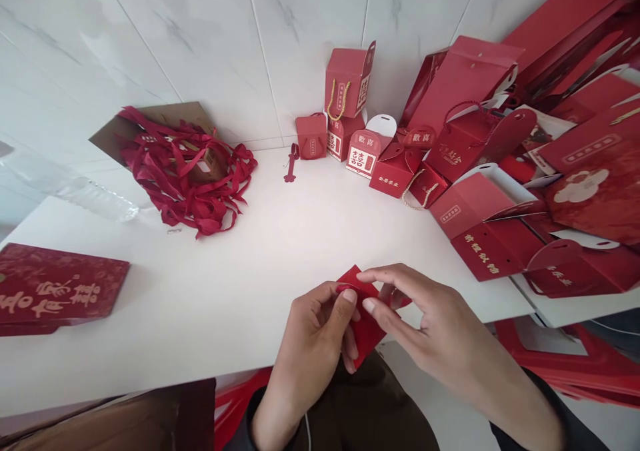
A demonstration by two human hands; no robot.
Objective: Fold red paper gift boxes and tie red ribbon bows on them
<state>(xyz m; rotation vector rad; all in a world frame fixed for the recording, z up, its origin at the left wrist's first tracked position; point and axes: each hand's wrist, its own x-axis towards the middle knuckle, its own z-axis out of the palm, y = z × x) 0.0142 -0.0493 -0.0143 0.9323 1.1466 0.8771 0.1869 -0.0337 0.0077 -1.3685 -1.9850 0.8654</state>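
A small red paper box (369,328), apparently folded flat, is tilted over the table's front edge. My left hand (320,334) is closed on it, thumb pressed on the front and fingers partly hidden behind. At the box's upper right side is my right hand (425,311); its index fingertip touches near the top corner, the thumb lies against the front face, and the other fingers curl around the edge. Under my left thumb sits a darker red bit, perhaps ribbon, too covered to make out.
Red ribbons (187,171) spill from an open cardboard box (165,112) at the back left. Red gift boxes (345,81) stand by the wall, with a larger heap (480,191) on the right. Flat printed red packaging (60,288) and a clear plastic bottle (107,198) lie left.
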